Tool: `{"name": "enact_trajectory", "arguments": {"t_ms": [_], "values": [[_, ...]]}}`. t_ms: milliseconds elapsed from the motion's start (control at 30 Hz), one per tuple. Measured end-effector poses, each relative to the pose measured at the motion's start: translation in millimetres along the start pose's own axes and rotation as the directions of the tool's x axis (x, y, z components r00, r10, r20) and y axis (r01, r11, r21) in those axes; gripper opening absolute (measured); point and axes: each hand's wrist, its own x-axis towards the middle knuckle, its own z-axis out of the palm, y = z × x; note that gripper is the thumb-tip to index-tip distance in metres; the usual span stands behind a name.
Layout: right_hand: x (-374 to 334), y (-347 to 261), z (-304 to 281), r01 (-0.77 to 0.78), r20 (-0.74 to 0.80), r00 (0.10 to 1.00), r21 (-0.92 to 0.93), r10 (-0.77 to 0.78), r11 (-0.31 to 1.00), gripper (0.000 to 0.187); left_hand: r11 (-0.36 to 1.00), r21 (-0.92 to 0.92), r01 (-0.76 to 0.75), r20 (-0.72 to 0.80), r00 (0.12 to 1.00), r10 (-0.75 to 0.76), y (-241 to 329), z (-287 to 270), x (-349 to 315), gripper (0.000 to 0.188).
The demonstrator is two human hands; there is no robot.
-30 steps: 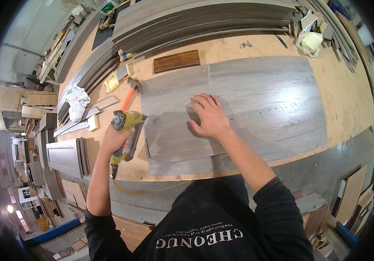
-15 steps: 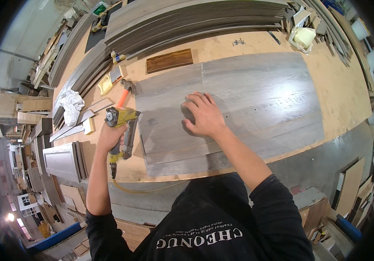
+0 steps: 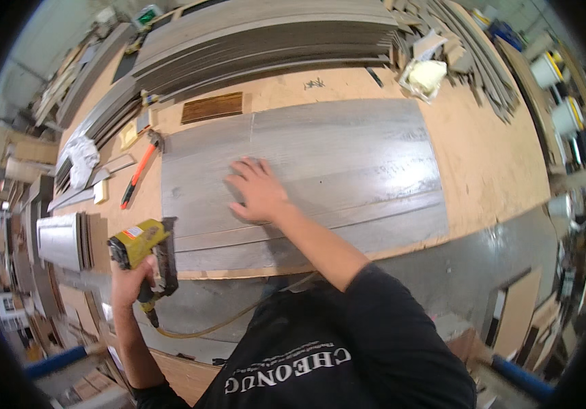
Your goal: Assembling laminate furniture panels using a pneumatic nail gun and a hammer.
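A yellow and black nail gun (image 3: 141,242) is in my left hand (image 3: 131,278), whose fingers wrap round its grip. It hangs by the near left corner of a grey wood-grain panel (image 3: 347,146), its nose end by the panel's left edge. A yellow air hose (image 3: 221,329) trails from its handle to the right. My right hand (image 3: 260,192) lies on the panel, left of its middle, fingers spread and holding nothing. Left of the panel rests a claw hammer (image 3: 142,170) with an orange and black handle.
Behind the panel lie a dark brown board (image 3: 212,107) and a few loose nails or screws (image 3: 314,84). A tall stack of grey boards (image 3: 272,42) fills the back. A white cloth (image 3: 83,158) sits at left. Wood strips and a plastic bag (image 3: 426,76) stand back right.
My left hand has brought the nail gun down toward me and away from the hammer, whose handle now shows fully. My right hand stays on the panel. The whole view has shifted.
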Motion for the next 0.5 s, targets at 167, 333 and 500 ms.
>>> {"name": "enact_trajectory", "arguments": {"t_ms": [167, 333, 500], "values": [[-98.5, 98.7, -101.8, -0.094, 0.073, 0.992, -0.12, 0.103, 0.988, 0.059, 0.986, 0.162, 0.043, 0.003, 0.999, -0.044, -3.9, 96.1, -45.1, 0.019], [-187.5, 165.3, -179.4, -0.228, -0.084, 0.973, -0.239, 0.213, 0.944, 0.065, 0.99, 0.061, 0.127, -0.099, 0.988, -0.121, 9.5, 153.1, -52.9, 0.018], [-219.7, 192.2, -209.1, -0.393, -0.136, 0.918, -0.16, 0.374, 0.906, 0.075, 0.99, 0.017, 0.14, -0.205, 0.969, -0.134, 14.4, 177.2, -49.0, 0.018]]}}
